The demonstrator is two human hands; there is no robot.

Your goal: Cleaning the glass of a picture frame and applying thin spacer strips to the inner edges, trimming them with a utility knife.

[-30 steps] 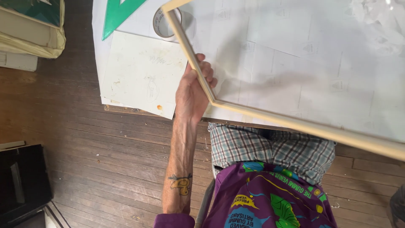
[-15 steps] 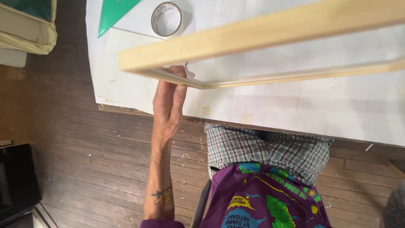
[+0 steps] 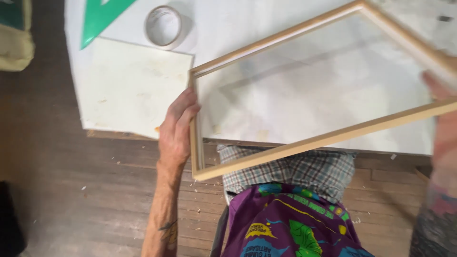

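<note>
A light wooden frame point(image 3: 328, 138) with a clear or white pane is held tilted above the white table point(image 3: 266, 24). My left hand point(image 3: 175, 131) grips its left side rail, thumb and fingers wrapped along the wood. My right hand point(image 3: 442, 128), blurred at the right edge, holds the frame's right side near its lower rail. The frame's near corner hangs past the table's front edge, over my lap.
A roll of clear tape point(image 3: 163, 26) lies on the table's far left. A green triangle ruler point(image 3: 102, 16) sits beside it. A stained white board point(image 3: 128, 88) covers the table's left end. Wood-plank floor point(image 3: 71, 190) with shavings lies below.
The frame has been turned from edge-on to nearly flat, its face now towards me. My left hand stayed on the left rail; my right hand has come into view.
</note>
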